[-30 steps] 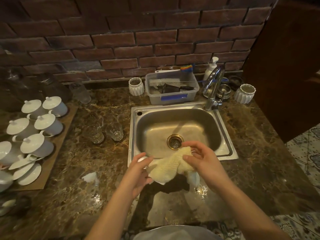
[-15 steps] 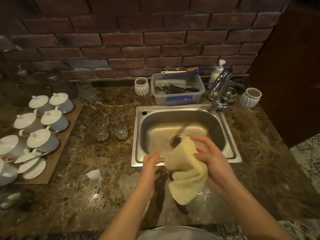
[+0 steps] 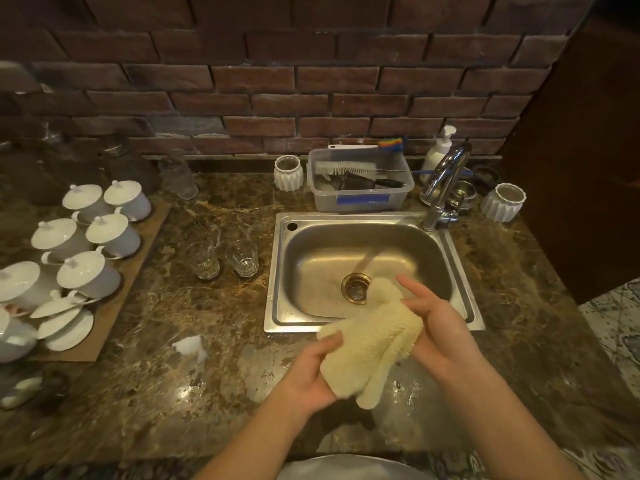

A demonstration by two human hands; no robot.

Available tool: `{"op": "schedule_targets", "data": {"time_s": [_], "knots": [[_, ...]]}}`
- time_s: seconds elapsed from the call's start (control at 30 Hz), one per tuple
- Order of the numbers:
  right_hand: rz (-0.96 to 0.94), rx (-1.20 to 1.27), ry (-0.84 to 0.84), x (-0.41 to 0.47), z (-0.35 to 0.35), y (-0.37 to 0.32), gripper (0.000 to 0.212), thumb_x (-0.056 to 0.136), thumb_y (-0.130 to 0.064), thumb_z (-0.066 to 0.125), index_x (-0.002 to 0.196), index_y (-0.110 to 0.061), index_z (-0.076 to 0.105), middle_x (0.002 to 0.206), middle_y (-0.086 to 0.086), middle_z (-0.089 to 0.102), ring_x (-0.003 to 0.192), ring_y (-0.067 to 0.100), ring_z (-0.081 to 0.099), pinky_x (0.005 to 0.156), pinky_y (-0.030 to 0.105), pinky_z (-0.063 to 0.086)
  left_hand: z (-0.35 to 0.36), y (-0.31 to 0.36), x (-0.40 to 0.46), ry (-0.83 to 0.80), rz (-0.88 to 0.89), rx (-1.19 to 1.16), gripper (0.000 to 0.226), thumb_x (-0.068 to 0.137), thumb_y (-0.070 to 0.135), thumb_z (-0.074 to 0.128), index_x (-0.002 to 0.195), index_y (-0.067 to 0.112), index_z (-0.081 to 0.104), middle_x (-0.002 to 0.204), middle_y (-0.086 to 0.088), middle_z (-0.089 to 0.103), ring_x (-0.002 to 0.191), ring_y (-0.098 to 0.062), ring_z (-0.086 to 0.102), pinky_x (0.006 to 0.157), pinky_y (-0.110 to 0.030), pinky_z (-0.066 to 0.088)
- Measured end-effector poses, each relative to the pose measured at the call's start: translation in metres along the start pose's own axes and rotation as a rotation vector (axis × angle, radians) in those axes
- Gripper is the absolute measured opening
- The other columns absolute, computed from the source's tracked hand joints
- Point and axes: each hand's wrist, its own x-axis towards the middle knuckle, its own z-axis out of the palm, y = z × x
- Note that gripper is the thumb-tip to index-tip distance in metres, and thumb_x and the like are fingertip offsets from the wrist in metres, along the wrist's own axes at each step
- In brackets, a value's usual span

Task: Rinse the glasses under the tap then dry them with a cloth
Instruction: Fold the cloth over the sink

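A dark brown marbled worktop (image 3: pixel 214 382) fills the lower frame, with a stainless steel sink (image 3: pixel 460 265) set into it right of centre. A fluffy cream cloth (image 3: pixel 370 344) is held over the sink's near rim at lower centre: it is gripped from the left by the left hand (image 3: pixel 311 372), fingers curled round it, and clasped by the right hand (image 3: pixel 440 327), fingers partly extended. Whether a glass is wrapped inside cannot be told. Two clear faceted glasses (image 3: pixel 225 259) are stood side by side on the worktop, just left of the sink.

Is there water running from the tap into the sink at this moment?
No, the tap shows no stream and the sink basin under it looks still.
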Motion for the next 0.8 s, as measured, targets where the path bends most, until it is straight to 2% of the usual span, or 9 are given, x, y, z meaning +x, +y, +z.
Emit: {"op": "schedule_targets", "data": {"time_s": [0.13, 0.23, 0.3, 0.43, 0.5, 0.57, 0.63, 0.73, 0.8], "knots": [[-0.093, -0.32, 0.172, 0.012, -0.021, 0.01, 0.035, 0.095, 0.006, 0.05, 0.125, -0.009, 0.061, 0.116, 0.018, 0.064, 0.087, 0.025, 0.065, 0.065, 0.034, 0.055, -0.001, -0.013, 0.0, 0.269, -0.057, 0.316, 0.045, 0.082, 0.007, 0.08, 0.124, -0.004, 0.068, 0.116, -0.023, 0.073, 0.106, -0.036, 0.071, 0.092, -0.045, 0.056], [0.07, -0.357, 0.134, 0.02, -0.042, 0.037, 0.023, 0.101, -0.01, 0.054, 0.12, 0.004, 0.058, 0.109, 0.025, 0.07, 0.086, 0.03, 0.071, 0.062, 0.035, 0.059, 0.001, -0.008, 0.008, 0.519, 0.255, 0.376, 0.043, 0.092, 0.004, 0.071, 0.133, 0.006, 0.061, 0.115, -0.019, 0.076, 0.103, -0.035, 0.074, 0.082, -0.045, 0.061], [0.252, -0.26, 0.095, 0.021, -0.051, 0.059, 0.03, 0.103, -0.014, 0.054, 0.125, 0.006, 0.055, 0.105, 0.026, 0.074, 0.091, 0.034, 0.075, 0.064, 0.038, 0.063, 0.007, 0.0, 0.006, 0.507, 0.39, 0.374, 0.051, 0.094, 0.006, 0.071, 0.14, 0.019, 0.053, 0.122, -0.016, 0.071, 0.103, -0.032, 0.073, 0.075, -0.042, 0.062], [0.414, -0.276, 0.021, 0.026, -0.058, 0.083, 0.053, 0.09, -0.023, 0.074, 0.133, 0.002, 0.059, 0.126, 0.031, 0.064, 0.112, 0.039, 0.058, 0.087, 0.041, 0.057, 0.017, 0.009, -0.005, 0.457, 0.459, 0.674, 0.073, 0.097, 0.016, 0.069, 0.151, 0.051, 0.034, 0.154, 0.009, 0.042, 0.132, -0.023, 0.052, 0.091, -0.04, 0.055], [0.397, -0.369, -0.053, 0.024, -0.052, 0.079, 0.04, 0.09, -0.022, 0.073, 0.122, 0.001, 0.07, 0.124, 0.029, 0.067, 0.108, 0.035, 0.061, 0.088, 0.039, 0.052, 0.019, 0.011, -0.011, 0.444, 0.537, 0.872, 0.076, 0.1, 0.015, 0.064, 0.156, 0.051, 0.027, 0.156, 0.016, 0.03, 0.139, -0.012, 0.038, 0.092, -0.029, 0.046], [0.327, -0.499, -0.11, 0.024, -0.049, 0.073, 0.027, 0.092, -0.018, 0.07, 0.11, 0.002, 0.075, 0.102, 0.022, 0.074, 0.088, 0.026, 0.071, 0.071, 0.031, 0.056, 0.016, 0.015, -0.015, 0.435, 0.598, 1.028, 0.075, 0.101, 0.011, 0.062, 0.158, 0.046, 0.027, 0.159, 0.016, 0.03, 0.141, -0.001, 0.028, 0.107, -0.024, 0.033], [0.289, -0.579, -0.141, 0.022, -0.047, 0.066, 0.023, 0.094, -0.018, 0.068, 0.104, 0.0, 0.078, 0.096, 0.017, 0.076, 0.08, 0.023, 0.072, 0.062, 0.028, 0.056, 0.013, 0.02, -0.021, 0.447, 0.657, 1.104, 0.075, 0.098, 0.007, 0.065, 0.154, 0.046, 0.036, 0.157, 0.019, 0.036, 0.146, -0.003, 0.03, 0.112, -0.026, 0.031], [0.268, -0.771, -0.139, 0.021, -0.046, 0.064, 0.028, 0.091, -0.035, 0.069, 0.105, -0.014, 0.08, 0.106, 0.015, 0.077, 0.101, 0.032, 0.074, 0.078, 0.036, 0.056, 0.011, 0.026, -0.025, 0.464, 0.731, 1.081, 0.075, 0.093, 0.006, 0.071, 0.144, 0.055, 0.047, 0.153, 0.019, 0.046, 0.144, -0.014, 0.044, 0.117, -0.043, 0.042], [0.227, -0.815, -0.116, 0.022, -0.047, 0.065, 0.037, 0.085, -0.038, 0.074, 0.114, -0.016, 0.074, 0.108, 0.013, 0.077, 0.104, 0.031, 0.073, 0.084, 0.039, 0.058, 0.014, 0.027, -0.027, 0.465, 0.771, 1.102, 0.074, 0.093, 0.008, 0.073, 0.142, 0.057, 0.048, 0.151, 0.021, 0.048, 0.142, -0.011, 0.046, 0.116, -0.046, 0.044]]}}
